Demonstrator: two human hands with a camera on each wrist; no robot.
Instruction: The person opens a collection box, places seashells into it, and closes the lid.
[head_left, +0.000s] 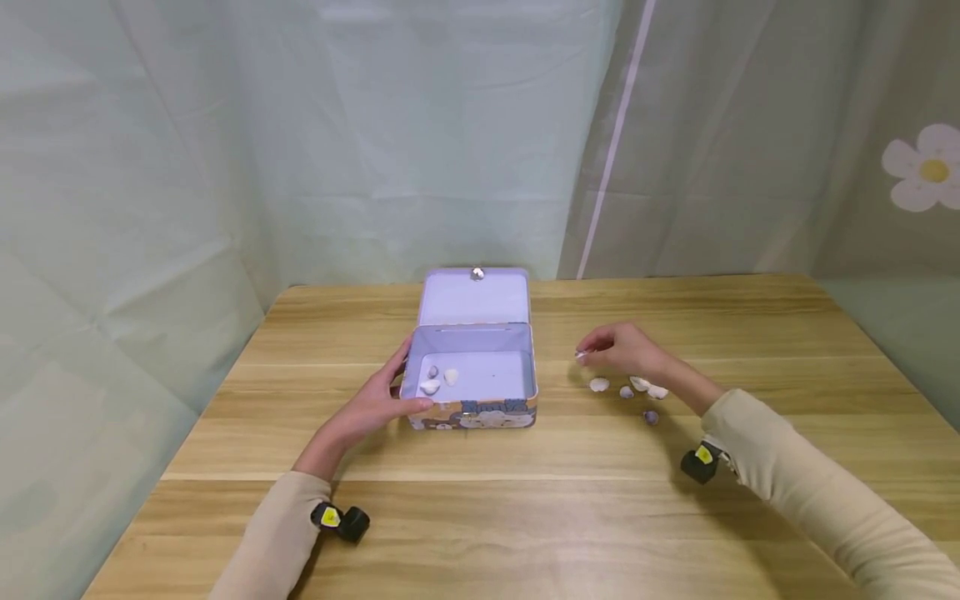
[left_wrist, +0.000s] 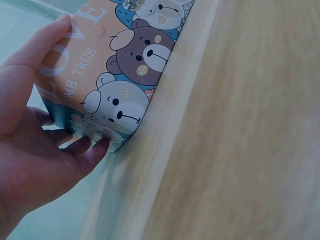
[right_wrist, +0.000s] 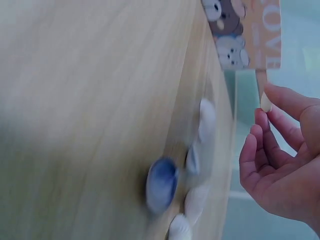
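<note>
Head view: the left hand (head_left: 372,406) braces the open tin box (head_left: 474,392) on the counter (head_left: 525,492), thumb curled at the front corner and fingers along the left wall. Three shells (head_left: 438,379) already lie inside. The right hand (head_left: 626,348) hovers just right of the box with its fingers pinched on a small shell (head_left: 581,356); loose shells (head_left: 627,390) lie on the counter just below and behind those fingers. To do this step well, I judge the pinch should stay firm while the hand crosses the right wall, and the shell should be let go low over the box floor so it does not bounce out; the bracing hand should keep the box from sliding. The pinched shell is barely a speck here.

Left wrist view: the thumb lies along the top edge of the bear-printed box (left_wrist: 115,70), and the fingers (left_wrist: 92,150) curl round its lower corner. The inside of the box and the shells are out of sight.

Right wrist view: thumb and forefinger clamp a pale shell (right_wrist: 265,101), with the other fingers (right_wrist: 260,145) loosely curled. The box corner (right_wrist: 247,35) lies beyond the fingertips. The shells left on the counter (right_wrist: 162,184) are blurred, one bluish and the others pale, so I cannot count them surely. The open top of the box is cut off.
</note>
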